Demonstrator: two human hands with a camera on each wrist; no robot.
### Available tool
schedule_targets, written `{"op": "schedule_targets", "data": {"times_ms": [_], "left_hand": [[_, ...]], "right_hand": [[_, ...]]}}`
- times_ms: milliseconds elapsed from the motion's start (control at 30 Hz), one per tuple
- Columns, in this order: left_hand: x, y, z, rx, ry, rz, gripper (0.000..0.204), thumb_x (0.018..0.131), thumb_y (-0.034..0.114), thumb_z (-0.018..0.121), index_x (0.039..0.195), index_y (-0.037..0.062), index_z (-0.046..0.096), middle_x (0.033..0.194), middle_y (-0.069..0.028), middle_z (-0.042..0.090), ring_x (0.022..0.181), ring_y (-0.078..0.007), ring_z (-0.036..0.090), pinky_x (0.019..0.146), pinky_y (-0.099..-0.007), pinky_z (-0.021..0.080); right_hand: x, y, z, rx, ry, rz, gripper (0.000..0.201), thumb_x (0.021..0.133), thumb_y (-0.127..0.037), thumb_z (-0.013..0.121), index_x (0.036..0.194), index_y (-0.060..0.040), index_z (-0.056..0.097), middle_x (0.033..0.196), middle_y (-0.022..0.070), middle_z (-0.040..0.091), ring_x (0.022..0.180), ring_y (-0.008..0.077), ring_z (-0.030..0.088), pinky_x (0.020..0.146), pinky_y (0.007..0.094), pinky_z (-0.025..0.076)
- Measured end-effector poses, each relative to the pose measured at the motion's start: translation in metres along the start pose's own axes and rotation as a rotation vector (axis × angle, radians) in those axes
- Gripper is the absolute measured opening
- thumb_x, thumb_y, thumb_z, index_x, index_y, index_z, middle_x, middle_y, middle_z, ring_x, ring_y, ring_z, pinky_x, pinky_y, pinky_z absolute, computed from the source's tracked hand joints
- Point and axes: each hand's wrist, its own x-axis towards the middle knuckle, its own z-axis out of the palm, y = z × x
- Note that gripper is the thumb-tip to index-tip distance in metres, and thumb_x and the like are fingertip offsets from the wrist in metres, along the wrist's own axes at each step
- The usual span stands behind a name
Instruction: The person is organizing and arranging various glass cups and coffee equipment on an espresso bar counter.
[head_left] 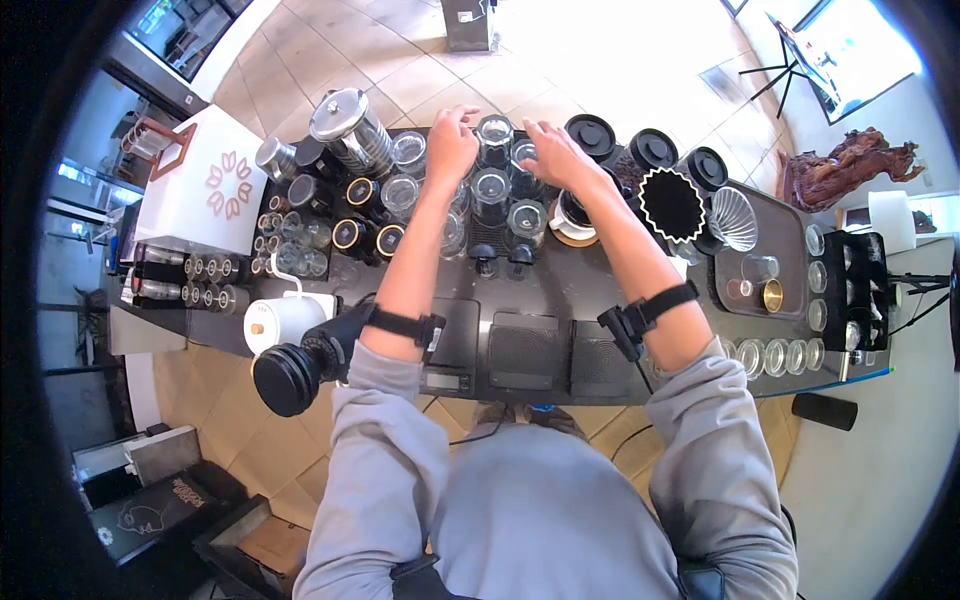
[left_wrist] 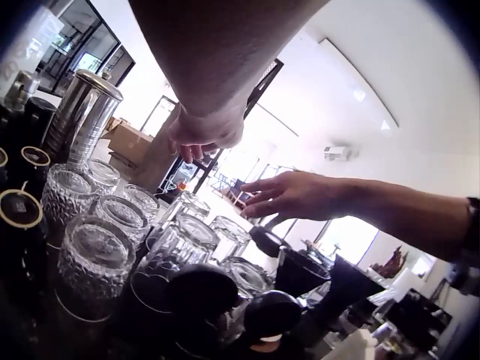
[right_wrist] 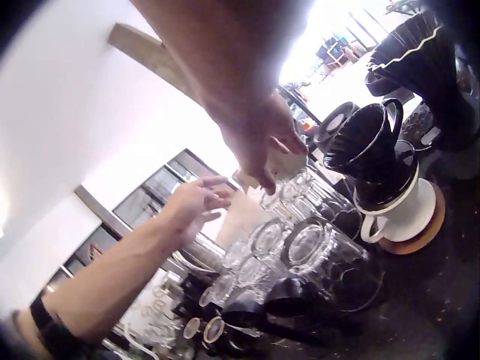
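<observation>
My left hand (head_left: 455,145) hovers over the back of the glass cluster, left of a clear upturned glass (head_left: 494,138), fingers loosely bent. To that glass's right is my right hand (head_left: 560,158), fingers spread and pointing inward. In the left wrist view, the left hand (left_wrist: 206,133) and right hand (left_wrist: 296,196) are above ribbed glasses (left_wrist: 176,244), with a gap between them. From the right wrist, my right hand (right_wrist: 266,142) is beside the glasses' far end, facing the left hand (right_wrist: 195,206); whether its fingertips touch glass I cannot tell. Neither hand visibly holds anything.
A metal French press (head_left: 350,130) and black jars stand left of the glasses. Near the right forearm are a black dripper (head_left: 671,206) and a white cup on a wooden saucer (head_left: 575,241). A white kettle (head_left: 285,322) is front left; a brown tray (head_left: 785,240) lies right.
</observation>
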Motion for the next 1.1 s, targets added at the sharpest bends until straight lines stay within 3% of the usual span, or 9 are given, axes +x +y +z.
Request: {"op": "schedule_targets", "data": {"times_ms": [67,133,200,300,400,500,533,867,1100], "left_hand": [[-0.005,0.011,-0.005,0.022,0.019,0.050,0.028,0.091,0.001,0.050,0.109,0.0071,0.069,0.104,-0.0192,0.065,0.092,-0.0302,0.065,0.082,-0.0387,0.052],[-0.032,0.044,-0.025,-0.228,0.136,0.009,0.021,0.092,0.005,0.054,0.106,0.0043,0.069,0.097,-0.0136,0.067,0.085,-0.0223,0.064,0.077,-0.0342,0.051],[-0.061,0.075,-0.046,-0.405,0.122,-0.026,0.017,0.097,0.008,0.055,0.105,0.0030,0.069,0.084,-0.0013,0.065,0.076,-0.0080,0.057,0.072,-0.0233,0.046],[-0.111,0.107,-0.085,-0.538,0.027,0.007,0.017,0.099,0.005,0.053,0.106,-0.0004,0.068,0.080,0.0002,0.057,0.071,-0.0065,0.051,0.065,-0.0210,0.041],[-0.167,0.119,-0.128,-0.517,-0.045,-0.012,0.015,0.099,0.004,0.054,0.105,-0.0021,0.067,0.078,-0.0016,0.056,0.068,-0.0079,0.051,0.062,-0.0225,0.042],[-0.218,0.124,-0.165,-0.482,-0.067,-0.049,0.014,0.098,0.002,0.054,0.104,-0.0044,0.066,0.077,-0.0037,0.057,0.067,-0.0097,0.052,0.061,-0.0245,0.045],[-0.233,0.127,-0.175,-0.454,-0.064,-0.044,0.014,0.098,0.001,0.054,0.104,-0.0047,0.065,0.078,-0.0048,0.057,0.067,-0.0104,0.053,0.062,-0.0253,0.046],[-0.316,0.164,-0.221,-0.383,-0.074,0.008,0.015,0.098,0.005,0.054,0.104,-0.0032,0.064,0.080,-0.0056,0.057,0.071,-0.0128,0.053,0.065,-0.0281,0.048],[-0.369,0.153,-0.226,-0.260,-0.354,-0.095,0.018,0.098,0.008,0.056,0.109,-0.0006,0.068,0.086,-0.0040,0.062,0.080,-0.0111,0.060,0.074,-0.0255,0.048]], "right_hand": [[-0.016,-0.002,-0.010,0.148,0.361,-0.228,0.048,0.086,-0.023,0.073,0.126,-0.0016,0.058,0.128,0.0218,0.059,0.118,0.0394,0.057,0.101,0.0447,0.047],[-0.064,-0.027,-0.056,0.342,0.362,-0.266,0.028,0.093,-0.018,0.064,0.115,-0.0020,0.066,0.122,0.0138,0.064,0.110,0.0306,0.062,0.096,0.0398,0.048],[-0.092,-0.031,-0.071,0.613,0.211,-0.281,0.020,0.095,-0.017,0.061,0.104,-0.0011,0.068,0.107,0.0099,0.069,0.095,0.0204,0.065,0.087,0.0338,0.051],[-0.155,-0.035,-0.084,0.828,-0.014,-0.400,0.017,0.097,-0.016,0.059,0.096,-0.0012,0.067,0.096,0.0042,0.070,0.086,0.0102,0.062,0.076,0.0265,0.050],[-0.209,-0.027,-0.076,0.941,-0.285,-0.386,0.023,0.099,-0.018,0.059,0.082,-0.0010,0.061,0.097,0.0070,0.071,0.084,0.0128,0.063,0.074,0.0300,0.050],[-0.252,-0.010,-0.053,1.003,-0.347,-0.456,0.034,0.098,-0.019,0.061,0.071,-0.0012,0.054,0.095,0.0091,0.071,0.083,0.0167,0.063,0.073,0.0313,0.049],[-0.266,-0.006,-0.041,1.078,-0.328,-0.469,0.026,0.097,-0.022,0.062,0.087,0.0011,0.066,0.091,0.0082,0.070,0.074,0.0150,0.061,0.069,0.0325,0.050],[-0.371,0.004,0.010,1.100,-0.439,-0.323,0.028,0.098,-0.023,0.060,0.083,-0.0001,0.063,0.097,0.0076,0.072,0.084,0.0156,0.062,0.076,0.0317,0.049],[-0.439,-0.004,0.040,0.917,-0.331,-0.050,0.025,0.097,-0.026,0.064,0.097,-0.0010,0.068,0.091,0.0052,0.071,0.082,0.0127,0.060,0.076,0.0300,0.049]]}}
